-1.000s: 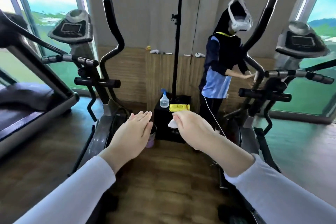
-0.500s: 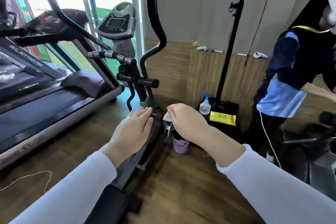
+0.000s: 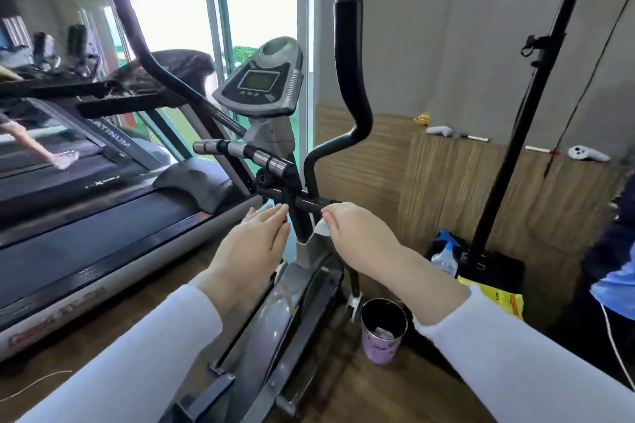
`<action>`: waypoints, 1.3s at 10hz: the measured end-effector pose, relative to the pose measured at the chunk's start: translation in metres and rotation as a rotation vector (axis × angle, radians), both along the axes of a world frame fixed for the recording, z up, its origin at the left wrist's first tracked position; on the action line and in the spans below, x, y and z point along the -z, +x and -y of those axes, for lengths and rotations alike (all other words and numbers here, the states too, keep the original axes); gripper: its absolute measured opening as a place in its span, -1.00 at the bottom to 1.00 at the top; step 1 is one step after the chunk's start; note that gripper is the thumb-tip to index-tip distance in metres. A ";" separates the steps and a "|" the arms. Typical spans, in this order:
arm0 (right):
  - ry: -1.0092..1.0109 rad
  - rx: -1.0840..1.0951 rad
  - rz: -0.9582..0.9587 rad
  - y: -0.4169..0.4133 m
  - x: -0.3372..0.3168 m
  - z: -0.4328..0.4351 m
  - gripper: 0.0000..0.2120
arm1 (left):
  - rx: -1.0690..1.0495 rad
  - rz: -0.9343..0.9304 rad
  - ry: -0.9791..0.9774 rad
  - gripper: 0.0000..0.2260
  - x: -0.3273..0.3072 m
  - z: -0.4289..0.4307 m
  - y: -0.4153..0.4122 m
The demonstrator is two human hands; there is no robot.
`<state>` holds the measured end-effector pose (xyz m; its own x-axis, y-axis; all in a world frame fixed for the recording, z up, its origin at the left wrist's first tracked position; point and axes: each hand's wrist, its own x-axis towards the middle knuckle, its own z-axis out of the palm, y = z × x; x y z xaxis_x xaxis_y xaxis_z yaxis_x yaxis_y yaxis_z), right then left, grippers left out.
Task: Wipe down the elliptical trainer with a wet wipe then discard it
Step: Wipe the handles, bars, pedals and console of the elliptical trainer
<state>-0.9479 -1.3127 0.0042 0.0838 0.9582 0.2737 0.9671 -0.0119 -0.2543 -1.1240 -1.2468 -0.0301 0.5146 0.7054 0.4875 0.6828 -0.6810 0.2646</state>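
Note:
The black and grey elliptical trainer (image 3: 263,89) stands right in front of me, its console at centre and two tall curved handles rising left and right. My right hand (image 3: 360,233) pinches a small white wet wipe (image 3: 321,227) just below the short black crossbar (image 3: 309,204). My left hand (image 3: 256,244) hovers beside it with straight fingers, holding nothing, its fingertips close to the same crossbar. A small purple bin (image 3: 383,333) with something white inside sits on the floor to the right of the trainer's base.
A treadmill (image 3: 103,203) runs along the left. A black stand pole (image 3: 536,93) rises at right, with a spray bottle (image 3: 445,252) and a yellow packet (image 3: 501,297) at its base. Another person (image 3: 615,271) stands at the far right edge.
My view has swung left and closer, so the left elliptical now fills the centre. Both hands have come up to its crossbar; the right still holds the wipe.

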 end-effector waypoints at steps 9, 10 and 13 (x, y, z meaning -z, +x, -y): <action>0.119 -0.142 0.117 0.130 0.002 -0.202 -0.80 | 0.019 0.053 0.072 -0.58 -0.022 -0.174 0.145; 0.118 -0.111 0.097 0.159 0.006 -0.204 -0.73 | 0.051 0.065 0.072 -0.53 -0.013 -0.178 0.177; 0.036 0.059 0.021 0.257 0.022 -0.191 -0.68 | 0.202 0.068 0.023 -0.61 0.012 -0.181 0.281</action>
<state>-0.6909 -1.1222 -0.0176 0.1335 0.9414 0.3098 0.9701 -0.0603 -0.2349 -0.8431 -1.0656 -0.0417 0.6097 0.5795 0.5407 0.5132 -0.8086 0.2878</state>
